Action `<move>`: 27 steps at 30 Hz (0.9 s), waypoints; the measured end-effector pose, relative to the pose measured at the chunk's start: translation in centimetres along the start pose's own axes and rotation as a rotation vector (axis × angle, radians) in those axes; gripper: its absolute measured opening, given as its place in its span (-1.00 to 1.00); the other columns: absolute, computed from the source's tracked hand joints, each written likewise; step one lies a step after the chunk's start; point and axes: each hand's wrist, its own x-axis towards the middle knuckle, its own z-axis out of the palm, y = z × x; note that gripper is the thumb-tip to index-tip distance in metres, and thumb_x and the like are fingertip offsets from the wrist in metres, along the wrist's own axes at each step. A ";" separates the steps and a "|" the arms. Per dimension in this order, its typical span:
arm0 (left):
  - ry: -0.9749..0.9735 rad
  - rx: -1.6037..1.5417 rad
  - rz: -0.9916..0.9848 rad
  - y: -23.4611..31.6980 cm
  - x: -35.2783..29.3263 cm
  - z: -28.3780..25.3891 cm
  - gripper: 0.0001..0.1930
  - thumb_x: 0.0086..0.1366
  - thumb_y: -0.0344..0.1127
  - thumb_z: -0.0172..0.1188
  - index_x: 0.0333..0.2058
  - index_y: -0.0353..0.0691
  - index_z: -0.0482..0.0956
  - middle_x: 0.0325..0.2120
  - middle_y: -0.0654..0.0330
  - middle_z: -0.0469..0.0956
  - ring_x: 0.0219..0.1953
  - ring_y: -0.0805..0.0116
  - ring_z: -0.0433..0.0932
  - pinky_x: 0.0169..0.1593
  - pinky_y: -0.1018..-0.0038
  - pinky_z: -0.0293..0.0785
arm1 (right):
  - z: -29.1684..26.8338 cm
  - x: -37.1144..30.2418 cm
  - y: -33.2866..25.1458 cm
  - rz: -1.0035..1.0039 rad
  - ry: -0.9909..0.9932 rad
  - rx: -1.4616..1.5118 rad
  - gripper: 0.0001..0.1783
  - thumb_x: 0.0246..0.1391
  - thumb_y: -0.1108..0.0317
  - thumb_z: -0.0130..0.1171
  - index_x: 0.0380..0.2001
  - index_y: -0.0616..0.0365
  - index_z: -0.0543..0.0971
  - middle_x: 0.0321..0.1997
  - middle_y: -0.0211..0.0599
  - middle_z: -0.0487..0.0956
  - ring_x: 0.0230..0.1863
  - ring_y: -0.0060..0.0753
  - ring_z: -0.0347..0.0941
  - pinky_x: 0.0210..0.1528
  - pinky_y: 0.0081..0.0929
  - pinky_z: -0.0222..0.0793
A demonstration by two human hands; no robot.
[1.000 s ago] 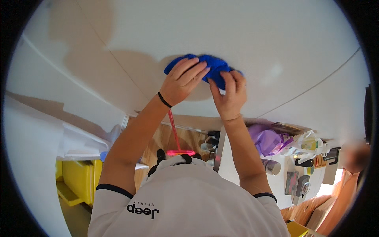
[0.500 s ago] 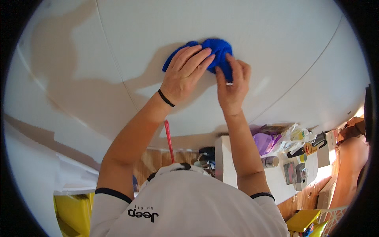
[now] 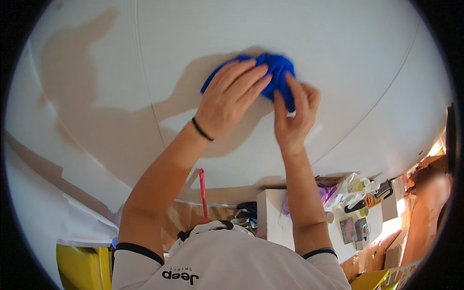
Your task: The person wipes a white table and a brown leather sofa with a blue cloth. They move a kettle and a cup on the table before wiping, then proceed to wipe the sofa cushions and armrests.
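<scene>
A crumpled blue cloth [image 3: 276,67] lies against a broad white wall-like surface [image 3: 338,43]. My left hand [image 3: 232,94], with a black band at its wrist, rests over the cloth's left part. Its fingers lean together and press the cloth onto the surface; its thumb is hidden. At the cloth's right end, my right hand [image 3: 298,113] pinches a fold between thumb and fingers. A small pale bit shows just below that fold.
Thin seams cross the white surface. A red stick-like thing [image 3: 203,193] stands below my left forearm. At lower right, a white table [image 3: 270,212] bears a purple bag, bottles and boxes. Yellow bins [image 3: 84,266] stand at lower left. Another person's bare limb [image 3: 425,212] shows far right.
Both hands and the cloth sit a little farther right and lower in the picture. The surroundings have shifted too, so my head has moved. The grip on the cloth looks the same.
</scene>
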 end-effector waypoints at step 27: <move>0.050 0.047 -0.035 -9.5 -10.2 -6.3 -0.57 0.16 -0.58 0.24 0.03 -0.15 0.69 0.14 0.18 0.54 0.21 0.11 0.44 0.27 0.21 0.43 | 11.6 -2.3 -7.4 -0.159 -0.068 -0.017 -0.48 -0.10 0.48 0.40 0.02 -0.12 0.71 -0.20 -0.29 0.51 -0.29 -0.30 0.52 -0.36 -0.44 0.51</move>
